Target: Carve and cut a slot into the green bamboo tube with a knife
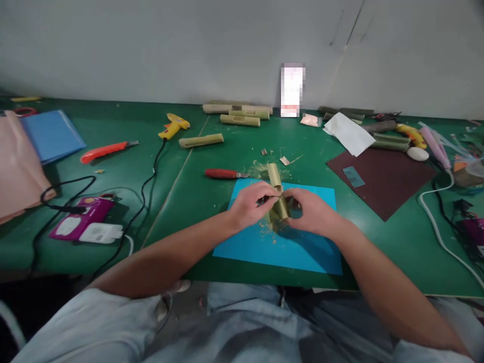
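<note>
A short bamboo tube [275, 174] with a cut-out in its side is held tilted above a blue sheet [242, 245]. My right hand [308, 209] grips its lower part between thumb and fingers. At the cut-out, my left hand [254, 202] is closed in a pinch; what sits between its fingertips is too small to make out. Shavings and dust [274, 241] are scattered on the sheet and just beyond it. A red-handled carving knife [223, 174] lies left of the tube, its blade toward the sheet.
Farther back lie several bamboo pieces [240, 120], a yellow glue gun [174, 126] and a lit phone-like screen [292, 91]. An orange utility knife [106, 151] and a purple power strip [81, 219] with cables are at left. Dark brown sandpaper [385, 194] and white paper [348, 133] lie right.
</note>
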Motion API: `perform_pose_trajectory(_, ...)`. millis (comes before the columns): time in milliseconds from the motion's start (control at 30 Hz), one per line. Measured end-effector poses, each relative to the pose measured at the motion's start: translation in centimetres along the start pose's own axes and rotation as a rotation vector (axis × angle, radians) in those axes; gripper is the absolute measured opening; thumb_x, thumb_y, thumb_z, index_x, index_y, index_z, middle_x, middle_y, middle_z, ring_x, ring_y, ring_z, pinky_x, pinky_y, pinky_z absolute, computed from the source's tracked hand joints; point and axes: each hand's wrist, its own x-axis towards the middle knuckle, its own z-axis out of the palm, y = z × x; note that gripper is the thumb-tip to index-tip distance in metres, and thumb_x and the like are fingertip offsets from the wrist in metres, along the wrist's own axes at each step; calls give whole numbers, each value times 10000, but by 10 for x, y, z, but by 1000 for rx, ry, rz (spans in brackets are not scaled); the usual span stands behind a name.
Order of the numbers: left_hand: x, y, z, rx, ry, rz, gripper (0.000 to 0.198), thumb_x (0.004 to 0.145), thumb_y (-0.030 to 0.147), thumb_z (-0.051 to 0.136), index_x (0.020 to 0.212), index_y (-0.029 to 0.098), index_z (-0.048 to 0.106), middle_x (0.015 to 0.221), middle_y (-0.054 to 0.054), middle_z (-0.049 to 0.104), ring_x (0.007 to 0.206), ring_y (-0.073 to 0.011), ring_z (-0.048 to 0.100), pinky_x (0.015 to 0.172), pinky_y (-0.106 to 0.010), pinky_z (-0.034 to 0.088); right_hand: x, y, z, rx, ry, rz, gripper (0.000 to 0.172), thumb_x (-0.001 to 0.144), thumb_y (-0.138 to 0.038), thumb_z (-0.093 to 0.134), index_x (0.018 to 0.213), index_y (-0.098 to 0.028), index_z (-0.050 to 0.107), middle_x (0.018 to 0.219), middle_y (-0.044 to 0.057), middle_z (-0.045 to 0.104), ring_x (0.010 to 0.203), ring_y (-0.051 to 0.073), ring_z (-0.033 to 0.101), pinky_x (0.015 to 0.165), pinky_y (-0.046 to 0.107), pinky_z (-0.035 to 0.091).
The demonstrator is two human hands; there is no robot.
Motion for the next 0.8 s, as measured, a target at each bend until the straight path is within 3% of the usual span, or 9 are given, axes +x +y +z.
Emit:
perform_pose_trajectory(167, -2, -6, -4, -10, -21, 11, 119, 983, 248, 638, 980, 179, 734, 924, -68, 757, 825, -148, 716, 734, -259, 568, 2, 4, 2, -95, 7, -38, 429, 724, -366, 791, 1090, -189, 655, 1048, 78, 639, 953, 239, 611, 820, 377, 496)
perform_pose_trajectory(533, -4, -14, -7, 41, -166, 91, 130, 987, 195, 606, 1074, 181, 701, 976, -71, 754, 894, -170, 728, 778, -274, 584, 4, 6, -4, -62, -21, -55, 312, 744, -320, 767, 1002, -226, 619, 982, 43, 634, 926, 223, 601, 796, 351, 480)
perform_pose_trajectory(800, -2, -12, -11, 161, -238, 132, 190, 1016, 230, 567, 1095, 180, 733, 1020, -87, 755, 882, -182, 737, 754, -280, 594, 6, 11, -6, -105, -31, -72, 343, 739, -327, 780, 1031, -218, 635, 988, 50, 628, 914, 224, 595, 785, 351, 466)
